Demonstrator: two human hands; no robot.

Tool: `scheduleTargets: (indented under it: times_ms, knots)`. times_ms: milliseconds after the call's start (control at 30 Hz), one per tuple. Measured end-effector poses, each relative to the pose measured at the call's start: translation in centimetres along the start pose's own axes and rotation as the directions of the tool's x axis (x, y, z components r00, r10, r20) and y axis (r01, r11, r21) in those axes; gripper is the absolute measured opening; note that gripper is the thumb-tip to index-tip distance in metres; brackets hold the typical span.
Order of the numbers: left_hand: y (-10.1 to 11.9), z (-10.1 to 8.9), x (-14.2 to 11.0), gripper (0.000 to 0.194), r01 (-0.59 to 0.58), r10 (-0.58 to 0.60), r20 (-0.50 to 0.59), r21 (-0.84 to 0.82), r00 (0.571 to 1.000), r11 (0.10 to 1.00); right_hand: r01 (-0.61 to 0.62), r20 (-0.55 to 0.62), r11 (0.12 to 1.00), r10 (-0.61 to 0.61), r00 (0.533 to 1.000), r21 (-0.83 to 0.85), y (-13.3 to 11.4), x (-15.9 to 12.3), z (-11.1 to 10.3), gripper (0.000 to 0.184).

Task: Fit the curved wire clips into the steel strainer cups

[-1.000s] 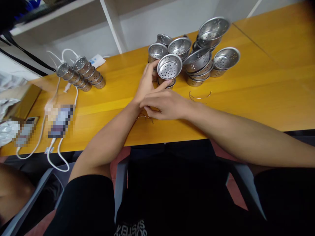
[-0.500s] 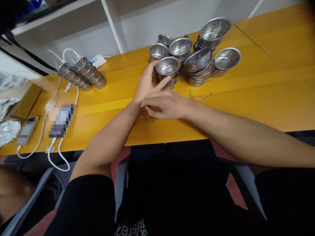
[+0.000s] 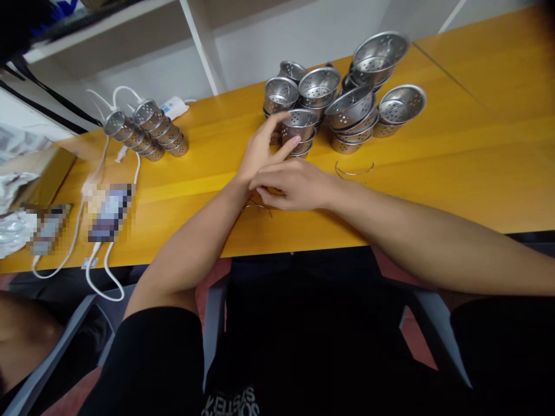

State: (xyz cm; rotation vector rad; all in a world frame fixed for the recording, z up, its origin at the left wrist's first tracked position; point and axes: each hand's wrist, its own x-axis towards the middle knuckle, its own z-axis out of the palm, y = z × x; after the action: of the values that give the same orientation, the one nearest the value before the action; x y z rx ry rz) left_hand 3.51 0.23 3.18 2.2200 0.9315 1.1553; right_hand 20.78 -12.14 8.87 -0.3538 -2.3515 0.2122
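Note:
My left hand is at the front stack of perforated metal cups, thumb and forefinger apart around the left and front of the top cup. The fingertips are at or very near its wall; I see no firm grip. This cup sits in the stack, its rim level. My right hand is curled in front of the stack, its fingers against my left wrist. What its fingers hold, if anything, is hidden. A thin curved wire lies below it, and another curved wire lies to the right.
More stacked perforated cups stand behind, with wider tilted ones to the right. Narrow perforated cups stand in stacks at left. Phones with white cables, a cardboard box and a power strip lie further left. Another person's leg shows lower left.
The top cup of the front stack has dropped slightly and shifted a little right, its rim now more level. Both hands have hardly moved.

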Motion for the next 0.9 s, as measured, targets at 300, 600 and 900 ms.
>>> scheduleTargets:
  times_ms: [300, 600, 900]
  knots:
    - [-0.2, -0.8, 0.0, 0.073, 0.004, -0.013, 0.078, 0.112, 0.997, 0.994, -0.032, 0.019, 0.999, 0.032, 0.999, 0.012, 0.1, -0.1, 0.0, 0.025]
    - [1.5, -3.3, -0.9, 0.087, -0.074, 0.092, -0.183, 0.107, 0.979, 0.992, -0.085, 0.049, 0.996, 0.086, 0.995, -0.014, 0.2, -0.3, -0.2, 0.025]
    - [-9.0, -15.7, 1.4, 0.109, -0.07, 0.221, -0.667, 0.246, 0.711, 0.967, -0.068, 0.06, 0.998, 0.068, 0.996, -0.002, 0.7, -0.3, -0.3, 0.027]
